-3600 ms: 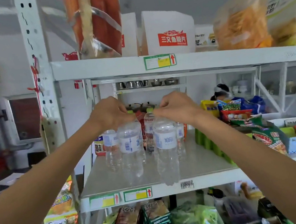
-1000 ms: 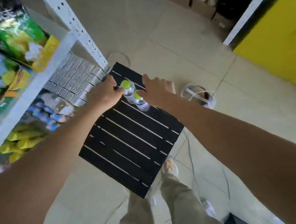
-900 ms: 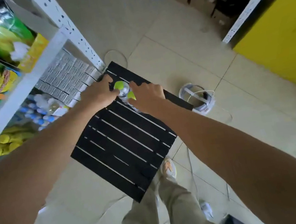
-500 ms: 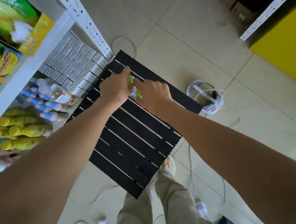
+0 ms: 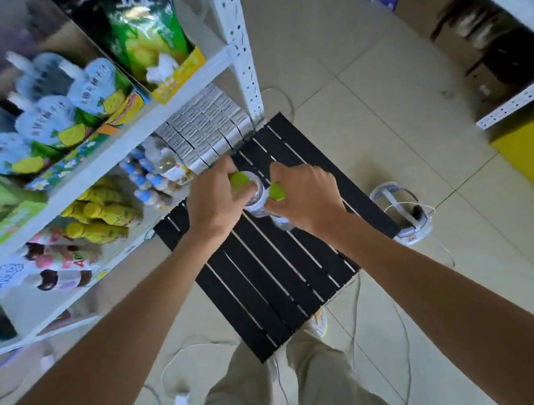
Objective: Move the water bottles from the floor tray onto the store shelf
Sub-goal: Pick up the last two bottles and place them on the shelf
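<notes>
Two clear water bottles with green caps are over the far part of the black slatted floor tray (image 5: 280,276). My left hand (image 5: 217,202) is closed around the neck of the left water bottle (image 5: 253,190), whose green cap shows between my fingers. My right hand (image 5: 306,196) grips the right water bottle (image 5: 281,222) just below its green cap. The two bottles touch each other. Whether they rest on the tray or hang just above it, I cannot tell. No other bottles are visible on the tray.
A white store shelf (image 5: 130,132) with snack bags and drink bottles runs along the left, its upright post (image 5: 241,50) beside the tray. A white headset (image 5: 403,216) with cables lies on the tiled floor at the right. Another shelf (image 5: 506,3) stands far right.
Earlier I was setting bottles on the upper shelf. Since then I have looked down at the floor tray, and both hands have closed on the two green-capped bottles there.
</notes>
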Motion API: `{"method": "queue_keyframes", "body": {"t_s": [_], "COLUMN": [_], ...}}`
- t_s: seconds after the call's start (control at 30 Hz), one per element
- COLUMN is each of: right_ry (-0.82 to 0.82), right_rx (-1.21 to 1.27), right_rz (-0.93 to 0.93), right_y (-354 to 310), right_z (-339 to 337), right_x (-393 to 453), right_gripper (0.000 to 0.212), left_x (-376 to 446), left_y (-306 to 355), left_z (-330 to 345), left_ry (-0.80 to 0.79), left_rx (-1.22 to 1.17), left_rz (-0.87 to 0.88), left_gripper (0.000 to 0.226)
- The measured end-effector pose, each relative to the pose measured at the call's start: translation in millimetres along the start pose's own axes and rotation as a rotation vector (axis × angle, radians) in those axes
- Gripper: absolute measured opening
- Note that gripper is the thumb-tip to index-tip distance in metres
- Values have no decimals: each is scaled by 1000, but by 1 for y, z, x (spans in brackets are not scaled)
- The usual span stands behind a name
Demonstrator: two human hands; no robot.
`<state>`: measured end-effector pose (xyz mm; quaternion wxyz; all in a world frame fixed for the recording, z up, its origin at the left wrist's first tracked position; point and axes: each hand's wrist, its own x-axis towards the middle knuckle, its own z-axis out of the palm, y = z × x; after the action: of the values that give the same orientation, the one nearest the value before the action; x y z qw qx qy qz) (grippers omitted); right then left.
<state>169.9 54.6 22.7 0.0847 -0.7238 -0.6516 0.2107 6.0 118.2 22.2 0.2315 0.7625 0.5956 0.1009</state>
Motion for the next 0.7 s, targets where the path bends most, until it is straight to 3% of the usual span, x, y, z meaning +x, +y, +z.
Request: {"method": "queue_keyframes", "body": {"t_s": [0.23, 0.37, 0.5, 0.6, 0.7], "right_ry": [10, 122, 201, 351, 427], "right_rx": [59, 43, -15, -58, 96], "right_rz": [-140, -288, -340, -433, -534], "right_y": [-120, -219, -342, -448, -549], "right_z": [-99, -169, -248, -292, -331], "right_x": [-21, -42, -67, -87, -98], "right_gripper": [36, 37, 32, 43, 43], "left_x": [-59, -106, -158, -200, -237], "left_y": [-40, -45, -61, -90, -118], "left_z": [-151, -277, -439, -564, -672], "left_ry": [206, 341, 481, 581, 616], "left_rx": [-172, -270, -335, -400, -476], "left_rz": [-147, -186, -97, 28, 177], "left_gripper": [26, 29, 34, 30, 33]}}
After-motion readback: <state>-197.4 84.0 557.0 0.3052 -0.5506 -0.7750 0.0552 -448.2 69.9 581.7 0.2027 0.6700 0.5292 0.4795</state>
